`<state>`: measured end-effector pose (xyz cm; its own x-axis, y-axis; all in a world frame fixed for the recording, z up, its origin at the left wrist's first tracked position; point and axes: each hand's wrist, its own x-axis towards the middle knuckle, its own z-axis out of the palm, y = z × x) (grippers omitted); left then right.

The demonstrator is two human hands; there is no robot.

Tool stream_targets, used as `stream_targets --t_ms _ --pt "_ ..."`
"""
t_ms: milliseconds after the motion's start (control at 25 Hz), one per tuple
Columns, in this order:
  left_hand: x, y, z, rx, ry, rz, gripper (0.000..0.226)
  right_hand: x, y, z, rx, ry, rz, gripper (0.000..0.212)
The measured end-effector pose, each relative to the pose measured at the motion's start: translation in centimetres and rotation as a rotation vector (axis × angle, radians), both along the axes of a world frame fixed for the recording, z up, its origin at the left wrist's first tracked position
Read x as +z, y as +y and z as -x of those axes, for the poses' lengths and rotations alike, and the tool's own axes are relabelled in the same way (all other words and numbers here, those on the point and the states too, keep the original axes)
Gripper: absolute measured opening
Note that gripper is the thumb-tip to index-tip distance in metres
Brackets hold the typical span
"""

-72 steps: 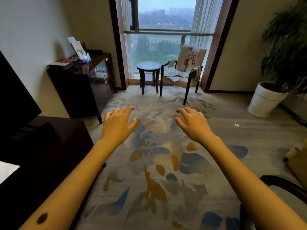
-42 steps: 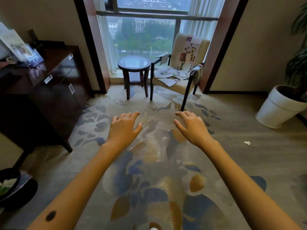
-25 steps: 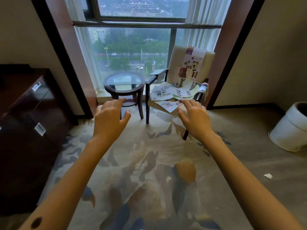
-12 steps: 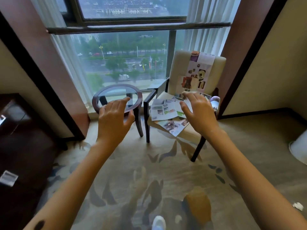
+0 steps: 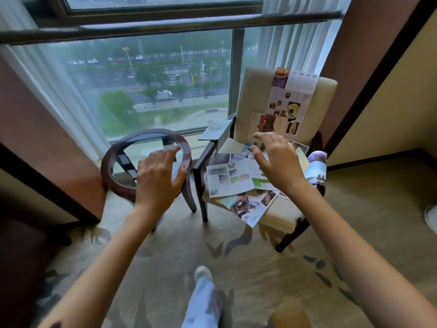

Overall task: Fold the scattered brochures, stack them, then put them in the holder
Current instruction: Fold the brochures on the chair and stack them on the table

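Head view. Both hands are empty, with fingers spread and relaxed. The left hand (image 5: 158,178) hovers over the near rim of the round glass-topped table (image 5: 107,169). The right hand (image 5: 276,162) hovers above the chair (image 5: 253,91), palm down, and contact with the paper beneath it cannot be confirmed.

The scattered brochures (image 5: 229,178) lie unfolded and overlapping on the seat. One long brochure (image 5: 293,95) is draped down the backrest, another (image 5: 215,131) rests on the left armrest, and a curled one (image 5: 316,166) hangs over the right armrest. The holder is not in view.

Judged stage: gathering has not begun and no sheet is folded or stacked.

Risks:
- The lowest sheet (image 5: 250,207) overhangs the front edge of the seat, so pulling a brochure from the overlapping pile could drag it onto the carpet (image 5: 260,268).
- Sheets lying partly under one another may lift together (thin glossy paper tends to cling), which would spoil a clean fold.
- The draped and armrest brochures sit loosely, and a knock to the chair could send them sliding off.
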<state>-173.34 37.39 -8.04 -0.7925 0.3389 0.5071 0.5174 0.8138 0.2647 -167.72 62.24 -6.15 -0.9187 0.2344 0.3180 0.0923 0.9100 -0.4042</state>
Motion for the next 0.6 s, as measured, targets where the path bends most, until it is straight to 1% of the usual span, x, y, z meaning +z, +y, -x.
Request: stream_targets --t_ms 200,440,600 --pt "-3.5 4.8 13.7 -0.049 -0.112 0.046 0.035 -3.7 3.7 12.9 -0.049 -0.127 0.025 0.038" --pt "-7.9 10.7 25.3 -0.110 -0.252 0.131 0.038 -9.6 7.6 25.1 -0.061 -0.291 0.086 0.037" --pt "-11.6 14.5 33.2 -0.116 -0.304 0.188 0.039 -13.8 10.2 34.4 -0.027 -0.427 0.115 0.039"
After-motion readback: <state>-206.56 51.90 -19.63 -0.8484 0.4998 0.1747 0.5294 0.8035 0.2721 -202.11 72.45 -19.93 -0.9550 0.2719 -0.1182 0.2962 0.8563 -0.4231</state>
